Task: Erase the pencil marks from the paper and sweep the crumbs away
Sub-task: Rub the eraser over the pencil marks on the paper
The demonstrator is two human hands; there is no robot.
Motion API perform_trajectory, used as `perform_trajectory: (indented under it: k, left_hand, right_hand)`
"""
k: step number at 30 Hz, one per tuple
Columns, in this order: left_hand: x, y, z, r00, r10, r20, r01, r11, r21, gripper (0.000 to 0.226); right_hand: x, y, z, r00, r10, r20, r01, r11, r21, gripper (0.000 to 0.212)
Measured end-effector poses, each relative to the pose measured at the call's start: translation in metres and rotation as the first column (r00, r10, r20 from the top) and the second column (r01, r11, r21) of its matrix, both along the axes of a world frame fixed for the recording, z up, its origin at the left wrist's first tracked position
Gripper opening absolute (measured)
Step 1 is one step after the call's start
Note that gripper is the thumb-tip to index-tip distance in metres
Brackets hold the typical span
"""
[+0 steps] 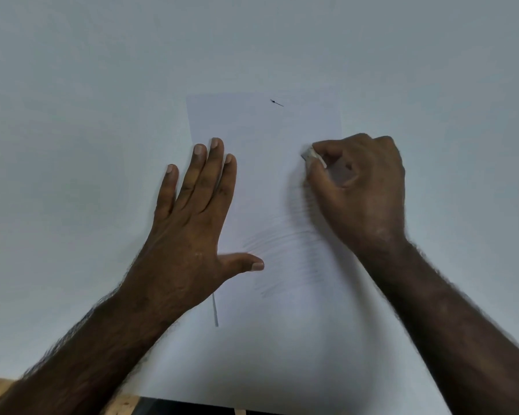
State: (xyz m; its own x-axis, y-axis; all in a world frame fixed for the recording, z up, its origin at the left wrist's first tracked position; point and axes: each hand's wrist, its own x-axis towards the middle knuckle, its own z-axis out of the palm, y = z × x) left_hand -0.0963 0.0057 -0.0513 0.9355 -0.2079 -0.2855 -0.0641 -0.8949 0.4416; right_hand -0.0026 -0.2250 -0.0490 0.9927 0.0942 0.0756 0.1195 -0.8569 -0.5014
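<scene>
A white sheet of paper [261,139] lies in the middle of the pale table [72,115]. Faint grey pencil scribbles [285,259] cover its middle, between my two hands. My left hand [192,223] lies flat with fingers spread on the sheet's left edge, pressing it down. My right hand [360,184] is closed around a small white eraser [313,155], whose tip touches the paper just above the scribbles. A small dark mark [277,102] sits near the sheet's top. Crumbs are too small to make out.
A short grey line [215,310] shows at the paper's left edge below my left hand. The table's near edge [126,402] with a wooden strip and a dark gap runs along the bottom.
</scene>
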Motion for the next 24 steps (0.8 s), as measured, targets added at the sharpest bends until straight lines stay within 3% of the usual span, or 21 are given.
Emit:
perform_trajectory:
  k: [4, 9, 12, 14, 19, 21, 24]
  left_hand:
    - [0.001, -0.004, 0.005, 1.0, 0.013, 0.027, -0.013, 1.0, 0.016, 0.124]
    - [0.015, -0.023, 0.005, 0.998, 0.036, 0.059, -0.027, 0.988, -0.151, 0.115]
    - [0.021, -0.028, -0.002, 0.999, 0.016, 0.043, -0.009, 0.99, -0.143, 0.114]
    - [0.021, -0.028, -0.004, 0.999, 0.014, 0.037, -0.009, 0.99, -0.138, 0.113]
    - [0.02, -0.027, -0.006, 0.998, 0.024, 0.053, -0.015, 0.988, -0.153, 0.1]
    - [0.02, -0.027, -0.005, 0.999, 0.018, 0.035, -0.012, 0.988, -0.153, 0.106]
    - [0.022, -0.026, -0.004, 1.0, -0.001, 0.02, 0.004, 0.99, -0.142, 0.114]
  right_hand:
    - [-0.008, 0.0, -0.004, 1.0, -0.018, -0.008, 0.019, 1.0, 0.019, 0.008]
    - [-0.01, 0.001, -0.007, 0.999, -0.034, -0.005, 0.034, 0.998, 0.061, 0.012]
    - [-0.012, -0.001, -0.004, 1.0, -0.019, 0.006, 0.018, 0.999, 0.045, 0.01]
    - [-0.019, -0.001, -0.001, 0.999, 0.045, 0.007, -0.045, 0.998, 0.034, 0.008]
    - [-0.055, 0.007, 0.008, 0.922, 0.382, -0.071, -0.383, 0.924, -0.004, 0.014]
    - [-0.04, 0.001, 0.006, 0.936, 0.348, -0.043, -0.35, 0.934, -0.075, 0.013]
    - [-0.004, -0.01, 0.002, 0.991, 0.132, 0.032, -0.127, 0.985, -0.119, 0.009]
